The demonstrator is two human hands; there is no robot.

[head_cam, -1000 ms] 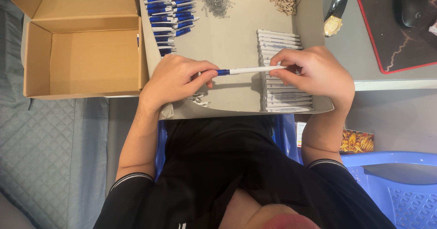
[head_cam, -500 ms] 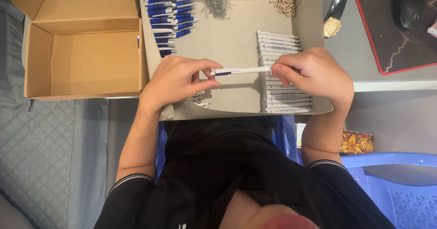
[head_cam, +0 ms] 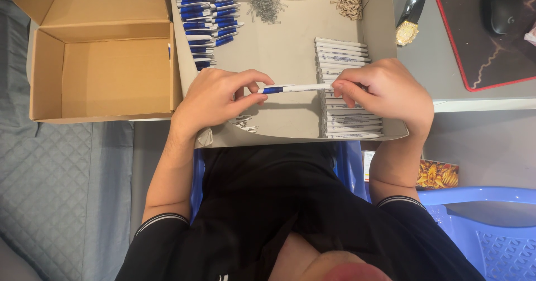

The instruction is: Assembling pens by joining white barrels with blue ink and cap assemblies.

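Both hands hold one white pen with a blue grip [head_cam: 296, 88] level above a shallow cardboard tray [head_cam: 290, 46]. My left hand [head_cam: 220, 96] pinches its blue end; my right hand [head_cam: 385, 91] grips its white end. Under my right hand lies a stack of white pen barrels [head_cam: 343, 55]. A row of blue-and-white pen parts [head_cam: 207, 18] lies at the tray's far left. Small white pieces [head_cam: 245, 124] lie near my left wrist.
An open cardboard box [head_cam: 106, 74] stands left of the tray. A pile of small metal springs [head_cam: 265, 7] and a pile of tan bits [head_cam: 350, 4] lie at the tray's far side. A wristwatch [head_cam: 410, 21], mouse [head_cam: 501, 7] and mousepad [head_cam: 474, 52] sit right. A blue plastic chair [head_cam: 480, 225] is lower right.
The pen has shifted slightly between my hands; my left fingers have moved along its blue end. Both hands stay over the tray.
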